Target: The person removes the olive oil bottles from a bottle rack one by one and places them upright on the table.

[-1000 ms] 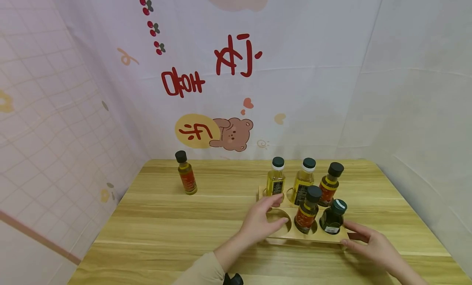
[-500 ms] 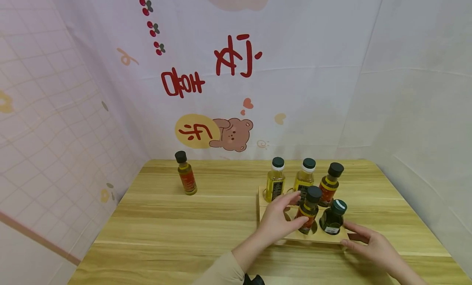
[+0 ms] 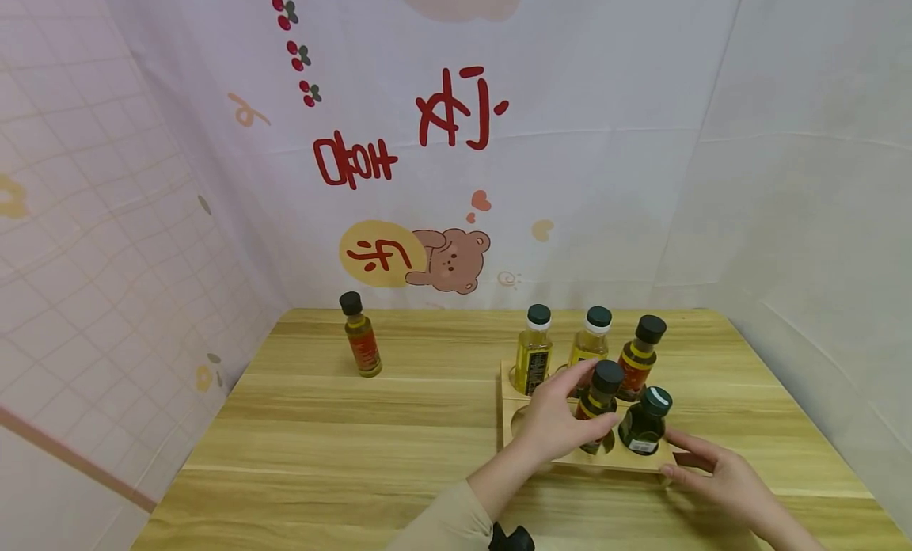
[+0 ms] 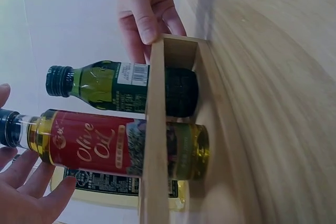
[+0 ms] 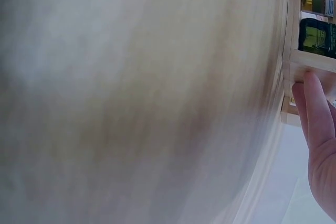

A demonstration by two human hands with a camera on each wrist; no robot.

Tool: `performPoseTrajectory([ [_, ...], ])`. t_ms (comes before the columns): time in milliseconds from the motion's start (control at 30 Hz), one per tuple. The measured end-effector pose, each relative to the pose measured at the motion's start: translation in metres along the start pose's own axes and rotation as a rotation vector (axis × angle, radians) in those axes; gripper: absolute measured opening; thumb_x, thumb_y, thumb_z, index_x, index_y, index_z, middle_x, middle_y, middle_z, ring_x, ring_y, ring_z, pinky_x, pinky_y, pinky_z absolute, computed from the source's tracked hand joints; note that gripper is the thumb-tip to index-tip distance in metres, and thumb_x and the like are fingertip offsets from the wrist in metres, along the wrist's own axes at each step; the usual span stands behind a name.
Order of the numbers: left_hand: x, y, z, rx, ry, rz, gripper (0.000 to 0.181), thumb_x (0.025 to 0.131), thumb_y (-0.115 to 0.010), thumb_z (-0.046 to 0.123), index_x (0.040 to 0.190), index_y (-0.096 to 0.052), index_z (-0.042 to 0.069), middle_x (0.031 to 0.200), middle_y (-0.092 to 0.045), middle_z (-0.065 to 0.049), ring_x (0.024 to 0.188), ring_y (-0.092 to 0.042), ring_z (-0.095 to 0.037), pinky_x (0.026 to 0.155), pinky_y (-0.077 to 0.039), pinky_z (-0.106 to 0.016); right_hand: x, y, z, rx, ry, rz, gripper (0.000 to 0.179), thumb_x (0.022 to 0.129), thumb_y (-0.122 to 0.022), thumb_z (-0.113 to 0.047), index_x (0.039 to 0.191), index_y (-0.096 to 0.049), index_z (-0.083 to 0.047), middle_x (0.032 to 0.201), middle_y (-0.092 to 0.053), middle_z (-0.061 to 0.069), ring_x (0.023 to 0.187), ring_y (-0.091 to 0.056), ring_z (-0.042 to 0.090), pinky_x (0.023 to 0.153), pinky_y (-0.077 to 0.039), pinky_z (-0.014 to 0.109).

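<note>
My left hand (image 3: 556, 426) reaches round a red-labelled olive oil bottle (image 3: 607, 378) in the front row of a wooden bottle rack (image 3: 650, 461). In the left wrist view its thumb and loosely bent fingers lie on either side of the bottle's neck; firm contact is not plain. My right hand (image 3: 727, 478) holds the rack's right end, thumb at the front corner and fingers on the end panel. Beside the red-labelled bottle stands a dark green bottle (image 4: 113, 85). Behind are two pale yellow oil bottles, the left one (image 3: 533, 361) and a partly hidden one (image 3: 597, 337), and another red-labelled bottle (image 3: 637, 361).
A lone red-labelled oil bottle (image 3: 364, 345) stands on the wooden table (image 3: 321, 440) at the back left. White cloth with printed figures (image 3: 606, 187) hangs behind the table. The rack's front left hole is partly covered by my left hand.
My left hand has moved right, from over the front left hole of the rack to round the middle front bottle. My right hand stays at the rack's end.
</note>
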State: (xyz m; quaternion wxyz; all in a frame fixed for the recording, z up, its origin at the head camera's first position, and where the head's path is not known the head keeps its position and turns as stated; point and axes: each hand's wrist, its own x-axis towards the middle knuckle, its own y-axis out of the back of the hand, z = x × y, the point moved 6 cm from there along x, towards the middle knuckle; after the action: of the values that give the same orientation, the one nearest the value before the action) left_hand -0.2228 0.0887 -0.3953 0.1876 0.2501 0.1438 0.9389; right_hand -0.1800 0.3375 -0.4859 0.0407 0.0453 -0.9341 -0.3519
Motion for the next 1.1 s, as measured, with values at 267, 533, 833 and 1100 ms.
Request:
performPoseTrajectory([
  [267, 0.006, -0.001, 0.007, 0.017, -0.053, 0.047, 0.059, 0.088, -0.076, 0.015, 0.142, -0.054, 0.016, 0.115, -0.067, 0.002, 0.104, -0.06, -0.002, 0.086, -0.051, -0.019, 0.001, -0.001, 0.001, 0.008, 0.01, -0.005, 0.058, 0.086, -0.078, -0.014, 0.132, -0.055, 0.012, 0.13, -0.055, 0.033, 0.09, -0.065, -0.001, 0.072, -0.053, 0.019],
  [533, 0.01, -0.002, 0.007, -0.024, -0.05, 0.075, 0.051, 0.089, -0.075, 0.008, 0.137, -0.059, 0.016, 0.114, -0.069, -0.001, 0.102, -0.063, -0.004, 0.084, -0.053, -0.02, 0.001, -0.001, 0.0, 0.006, 0.022, -0.003, 0.058, 0.085, -0.079, -0.014, 0.131, -0.056, 0.013, 0.129, -0.056, 0.033, 0.09, -0.065, 0.0, 0.072, -0.054, 0.018],
  [833, 0.01, 0.005, 0.019, -0.031, -0.101, 0.097, 0.048, 0.087, -0.076, 0.005, 0.132, -0.061, 0.014, 0.113, -0.07, -0.002, 0.101, -0.064, -0.005, 0.084, -0.053, -0.019, 0.001, -0.001, 0.002, -0.006, 0.025, 0.0, 0.058, 0.085, -0.079, -0.014, 0.131, -0.056, 0.012, 0.128, -0.057, 0.032, 0.089, -0.065, 0.0, 0.073, -0.054, 0.019],
  [1100, 0.011, 0.024, 0.052, -0.041, -0.22, 0.095, 0.049, 0.088, -0.074, 0.003, 0.134, -0.059, 0.012, 0.116, -0.068, -0.003, 0.102, -0.063, -0.003, 0.085, -0.054, -0.022, 0.001, -0.001, 0.002, -0.01, 0.035, 0.013, 0.057, 0.085, -0.079, -0.014, 0.13, -0.057, 0.012, 0.127, -0.058, 0.032, 0.089, -0.066, 0.001, 0.072, -0.054, 0.019],
])
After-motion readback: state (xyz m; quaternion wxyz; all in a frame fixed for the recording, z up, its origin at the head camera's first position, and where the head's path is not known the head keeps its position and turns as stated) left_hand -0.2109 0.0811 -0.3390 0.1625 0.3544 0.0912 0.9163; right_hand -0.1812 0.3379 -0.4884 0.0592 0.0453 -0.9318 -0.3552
